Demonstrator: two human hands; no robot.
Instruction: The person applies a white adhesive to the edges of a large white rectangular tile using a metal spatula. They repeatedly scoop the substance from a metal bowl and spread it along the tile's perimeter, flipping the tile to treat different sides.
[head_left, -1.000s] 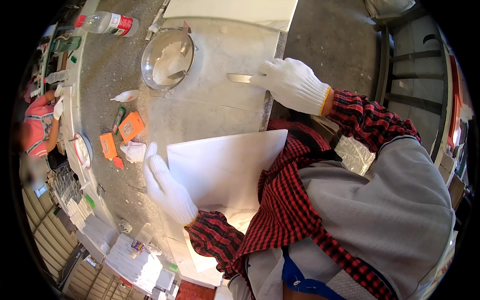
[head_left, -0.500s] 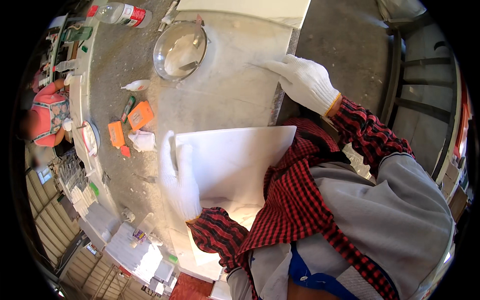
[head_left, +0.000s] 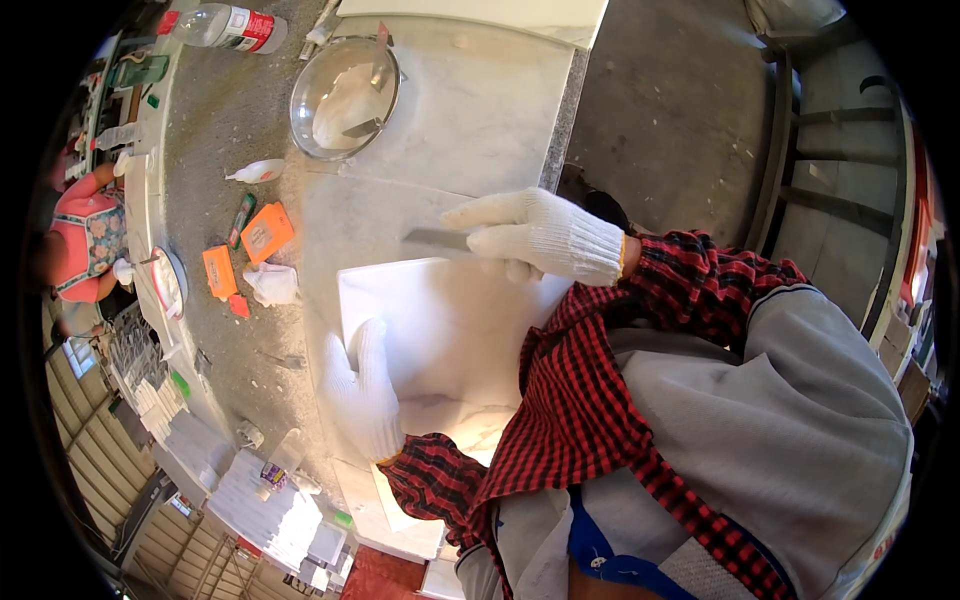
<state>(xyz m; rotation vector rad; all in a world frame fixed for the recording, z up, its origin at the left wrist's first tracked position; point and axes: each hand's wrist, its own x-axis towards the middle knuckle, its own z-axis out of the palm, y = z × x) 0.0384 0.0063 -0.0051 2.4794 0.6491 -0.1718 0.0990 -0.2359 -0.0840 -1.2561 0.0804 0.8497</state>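
Observation:
A white, faintly veined tile point(head_left: 440, 310) lies on the worktop in front of me. At its left edge rests my left hand point(head_left: 365, 395), in a white knitted glove, fingers stretched and apart. Above the tile's far edge, my gloved right hand point(head_left: 550, 237) is closed on a flat metal scraper blade point(head_left: 435, 238); its grip end is hidden by the fingers. Farther off stands a round clear bowl point(head_left: 345, 98) of off-white paste or powder, with flat blades in it.
Orange boxes point(head_left: 267, 232), a white squeeze bottle point(head_left: 257, 171) and a crumpled white cloth point(head_left: 272, 284) lie on the dusty bench to the left. A large plastic bottle point(head_left: 230, 28) lies beyond. A person point(head_left: 85, 235) works at the far left. Dark metal racking point(head_left: 790, 150) stands right.
My right hand has moved left and nearer, from the worktop's right edge to above the tile, carrying the scraper blade. My left hand has slid slightly nearer along the tile's edge.

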